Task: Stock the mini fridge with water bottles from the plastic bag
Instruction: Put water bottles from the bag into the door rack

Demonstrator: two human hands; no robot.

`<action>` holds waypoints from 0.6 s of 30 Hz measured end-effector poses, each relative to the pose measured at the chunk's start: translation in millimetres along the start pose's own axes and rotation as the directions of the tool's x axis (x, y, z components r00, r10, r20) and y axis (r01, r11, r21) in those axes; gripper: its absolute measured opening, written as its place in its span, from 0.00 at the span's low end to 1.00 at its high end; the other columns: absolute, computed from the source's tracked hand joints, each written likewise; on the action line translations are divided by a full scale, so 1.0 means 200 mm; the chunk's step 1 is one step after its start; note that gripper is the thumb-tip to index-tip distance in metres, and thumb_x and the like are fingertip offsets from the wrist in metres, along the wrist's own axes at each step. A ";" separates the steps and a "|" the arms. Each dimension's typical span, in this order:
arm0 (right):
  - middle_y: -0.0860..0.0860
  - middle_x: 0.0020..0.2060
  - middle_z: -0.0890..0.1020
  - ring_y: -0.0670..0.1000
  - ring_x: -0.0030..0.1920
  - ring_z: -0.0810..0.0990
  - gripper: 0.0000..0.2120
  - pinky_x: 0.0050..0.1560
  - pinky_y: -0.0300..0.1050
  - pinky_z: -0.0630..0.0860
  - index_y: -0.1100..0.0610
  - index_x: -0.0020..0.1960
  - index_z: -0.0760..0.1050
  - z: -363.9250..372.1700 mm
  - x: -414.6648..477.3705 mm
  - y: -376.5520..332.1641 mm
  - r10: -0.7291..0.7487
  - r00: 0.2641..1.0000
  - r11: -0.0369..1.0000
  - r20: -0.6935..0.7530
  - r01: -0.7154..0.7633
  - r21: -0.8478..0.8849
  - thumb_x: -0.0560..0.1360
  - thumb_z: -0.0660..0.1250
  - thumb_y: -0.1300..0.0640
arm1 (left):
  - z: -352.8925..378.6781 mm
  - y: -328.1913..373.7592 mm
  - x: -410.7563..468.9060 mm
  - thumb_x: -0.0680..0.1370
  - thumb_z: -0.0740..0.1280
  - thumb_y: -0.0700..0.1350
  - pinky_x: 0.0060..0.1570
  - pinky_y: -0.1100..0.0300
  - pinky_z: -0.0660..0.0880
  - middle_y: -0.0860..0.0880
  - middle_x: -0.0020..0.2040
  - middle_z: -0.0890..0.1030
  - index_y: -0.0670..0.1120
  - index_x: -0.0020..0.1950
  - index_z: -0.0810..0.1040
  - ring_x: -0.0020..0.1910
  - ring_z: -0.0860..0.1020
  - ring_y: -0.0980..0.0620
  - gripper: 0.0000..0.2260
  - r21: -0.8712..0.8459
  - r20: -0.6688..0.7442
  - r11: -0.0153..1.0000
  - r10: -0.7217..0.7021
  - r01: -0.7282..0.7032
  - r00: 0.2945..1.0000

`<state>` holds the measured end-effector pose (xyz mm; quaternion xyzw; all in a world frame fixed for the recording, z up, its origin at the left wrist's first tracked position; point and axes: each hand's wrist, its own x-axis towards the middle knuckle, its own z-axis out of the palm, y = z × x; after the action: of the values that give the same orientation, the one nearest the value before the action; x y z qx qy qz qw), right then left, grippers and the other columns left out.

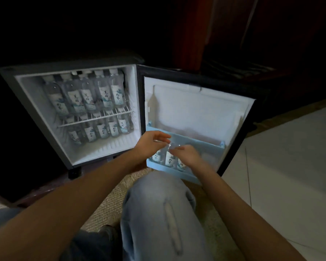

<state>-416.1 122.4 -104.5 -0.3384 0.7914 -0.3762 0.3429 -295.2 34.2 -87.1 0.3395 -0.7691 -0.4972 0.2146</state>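
Note:
The mini fridge stands open, its door swung out to the right. Labelled water bottles fill the upper wire shelf, and more bottles stand below it. Three bottles stand in the light blue door shelf. My right hand pinches the clear top of the middle door bottle. My left hand hovers over the left door bottle with fingers loosely curved, holding nothing that I can see. The plastic bag is out of view.
My knee in light jeans is raised just in front of the door shelf. A woven mat lies under me and pale floor tiles spread to the right. Dark wooden furniture surrounds the fridge.

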 end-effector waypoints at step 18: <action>0.50 0.41 0.80 0.47 0.39 0.78 0.12 0.43 0.39 0.73 0.62 0.60 0.77 0.54 -0.53 -1.03 -0.355 0.882 0.862 0.310 0.180 0.475 0.78 0.64 0.59 | -0.91 0.08 -0.67 0.77 0.67 0.35 0.46 0.61 0.76 0.47 0.39 0.79 0.44 0.47 0.78 0.38 0.77 0.53 0.04 -0.580 -0.624 0.811 -0.381 -0.078 0.682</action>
<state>-215.6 66.6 43.4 -0.4298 0.5484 -0.5125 0.5019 -87.3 24.7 4.6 0.4922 -0.4080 -0.5451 0.5424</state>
